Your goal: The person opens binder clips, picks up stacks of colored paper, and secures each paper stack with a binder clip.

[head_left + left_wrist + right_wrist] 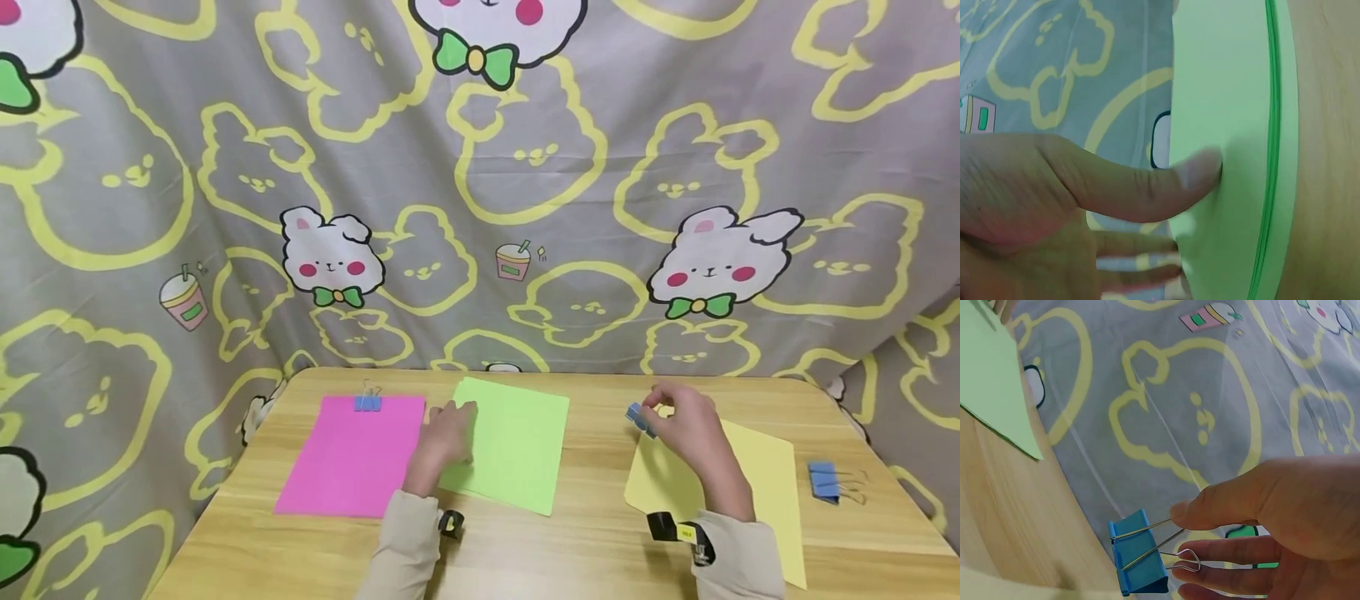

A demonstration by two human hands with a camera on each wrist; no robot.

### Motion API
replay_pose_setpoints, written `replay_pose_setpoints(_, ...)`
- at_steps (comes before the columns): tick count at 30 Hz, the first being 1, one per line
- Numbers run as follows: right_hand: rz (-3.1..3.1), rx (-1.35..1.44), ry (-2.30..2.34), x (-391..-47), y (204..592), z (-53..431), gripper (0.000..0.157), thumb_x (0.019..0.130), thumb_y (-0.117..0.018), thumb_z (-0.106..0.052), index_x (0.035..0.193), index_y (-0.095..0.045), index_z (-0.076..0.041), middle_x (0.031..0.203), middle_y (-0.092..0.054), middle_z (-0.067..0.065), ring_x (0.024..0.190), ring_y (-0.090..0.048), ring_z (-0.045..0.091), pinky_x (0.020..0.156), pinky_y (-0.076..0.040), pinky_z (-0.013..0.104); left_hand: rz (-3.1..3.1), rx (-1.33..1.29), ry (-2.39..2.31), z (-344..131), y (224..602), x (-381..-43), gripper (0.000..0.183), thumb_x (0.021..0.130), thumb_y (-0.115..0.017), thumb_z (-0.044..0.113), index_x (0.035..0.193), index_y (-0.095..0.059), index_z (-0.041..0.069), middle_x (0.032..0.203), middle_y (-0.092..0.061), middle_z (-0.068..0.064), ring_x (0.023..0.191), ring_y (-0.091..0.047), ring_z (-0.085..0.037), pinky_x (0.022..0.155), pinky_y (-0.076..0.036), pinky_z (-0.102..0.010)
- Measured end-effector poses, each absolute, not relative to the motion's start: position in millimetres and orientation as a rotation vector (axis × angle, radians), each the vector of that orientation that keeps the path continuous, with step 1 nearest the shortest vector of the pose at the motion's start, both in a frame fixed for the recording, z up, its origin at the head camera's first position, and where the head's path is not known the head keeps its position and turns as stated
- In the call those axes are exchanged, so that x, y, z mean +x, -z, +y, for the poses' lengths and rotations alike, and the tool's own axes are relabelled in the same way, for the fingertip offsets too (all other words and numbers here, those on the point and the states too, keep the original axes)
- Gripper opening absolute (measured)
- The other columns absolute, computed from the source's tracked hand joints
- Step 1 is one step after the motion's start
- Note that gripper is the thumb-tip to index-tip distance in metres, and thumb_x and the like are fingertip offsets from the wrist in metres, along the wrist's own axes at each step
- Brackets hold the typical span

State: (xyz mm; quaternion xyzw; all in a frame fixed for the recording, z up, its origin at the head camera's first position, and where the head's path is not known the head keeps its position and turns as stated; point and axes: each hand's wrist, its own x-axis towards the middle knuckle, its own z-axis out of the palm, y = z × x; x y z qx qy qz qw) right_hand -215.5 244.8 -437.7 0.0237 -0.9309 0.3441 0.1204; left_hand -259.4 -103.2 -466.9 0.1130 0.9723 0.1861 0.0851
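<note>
Nearest, two beige sleeves (405,542) reach in over the wooden table (555,562), a small black camera (451,523) at the left wrist. The yellow paper (768,475) lies partly under the right forearm, its near corner reaching closest; a loose blue clip (824,482) lies to its right, wire handles pointing right.

The left hand (442,437) straddles the left edge of the green paper (517,442), a stack in the middle of the table. It pinches the stack, thumb on top and other fingertips partly hidden at the edge.

The right hand (686,421), thumb and fingers nearly together, pinches a second clip (641,419) by its wire handles at the yellow paper's far left corner; whether it bites the sheets I cannot tell.

To the left lies the pink paper (360,467), a third clip (367,403) on its far edge. Behind everything hangs a grey curtain (450,317) printed with cartoon animals.
</note>
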Motion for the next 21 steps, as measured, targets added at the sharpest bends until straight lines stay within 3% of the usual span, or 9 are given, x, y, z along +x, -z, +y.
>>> replay_pose_setpoints(4,-2.717,0.026,-1.037,-210.8,443.8,252.8,0.009,0.092,-0.071,-0.010,0.089,-0.071,-0.002,0.122,-0.066,0.032,0.114,-0.061,0.054,0.092,-0.050,0.063,2.784,0.462,-0.627,-109.2,465.4,-260.0,0.094,0.071,-0.065,-0.027,0.154,-0.045,0.011,0.160,-0.031,-0.029,0.145,-0.029,-0.051,0.108,-0.034,-0.073)
replay_pose_setpoints(7,-2.717,-0.001,-1.042,-207.5,446.6,259.2,0.010,0.093,-0.072,-0.011,0.090,-0.071,-0.002,0.124,-0.065,0.032,0.115,-0.060,0.054,0.091,-0.050,0.063,2.751,0.476,-0.647,-108.5,464.6,-258.9,0.087,0.078,-0.073,-0.016,0.155,-0.043,0.010,0.161,-0.028,-0.029,0.147,-0.027,-0.050,0.110,-0.031,-0.073)
replay_pose_setpoints(9,-2.714,-0.010,-1.036,-206.2,447.3,262.6,0.010,0.093,-0.072,-0.011,0.090,-0.071,-0.002,0.124,-0.065,0.032,0.114,-0.060,0.054,0.091,-0.050,0.063,2.783,0.438,-0.651,-104.5,463.6,-257.1,0.081,0.082,-0.082,-0.001,0.153,-0.044,0.006,0.157,-0.032,-0.032,0.143,-0.031,-0.051,0.109,-0.032,-0.073)
replay_pose_setpoints(12,-2.703,-0.013,-1.029,-206.0,446.9,265.0,0.010,0.093,-0.073,-0.011,0.089,-0.072,-0.002,0.124,-0.066,0.032,0.113,-0.061,0.053,0.089,-0.050,0.062,2.858,0.337,-0.629,-94.6,464.2,-254.2,0.078,0.083,-0.087,0.025,0.148,-0.049,0.002,0.145,-0.041,-0.032,0.131,-0.041,-0.048,0.103,-0.040,-0.070)
replay_pose_setpoints(14,-2.701,-0.007,-1.028,-206.4,446.2,265.0,0.010,0.093,-0.073,-0.011,0.089,-0.072,-0.002,0.123,-0.066,0.032,0.112,-0.062,0.053,0.089,-0.050,0.062,2.913,0.288,-0.583,-87.3,465.8,-253.0,0.076,0.082,-0.088,0.034,0.141,-0.054,0.001,0.132,-0.047,-0.029,0.117,-0.045,-0.043,0.095,-0.046,-0.065)
replay_pose_setpoints(18,-2.701,0.005,-1.026,-208.4,444.6,263.7,0.010,0.093,-0.073,-0.010,0.089,-0.072,-0.002,0.123,-0.065,0.032,0.110,-0.063,0.052,0.088,-0.052,0.061,2.979,0.238,-0.499,-78.2,471.9,-253.6,0.072,0.077,-0.090,0.038,0.133,-0.060,0.003,0.115,-0.048,-0.023,0.102,-0.044,-0.037,0.083,-0.048,-0.056)
replay_pose_setpoints(21,-2.707,0.007,-1.026,-209.7,443.6,263.1,0.010,0.093,-0.073,-0.010,0.089,-0.071,-0.002,0.124,-0.065,0.033,0.111,-0.063,0.052,0.088,-0.052,0.061,2.993,0.271,-0.507,-78.2,476.6,-256.0,0.080,0.071,-0.095,0.031,0.137,-0.059,0.006,0.115,-0.047,-0.022,0.103,-0.043,-0.035,0.083,-0.048,-0.054)
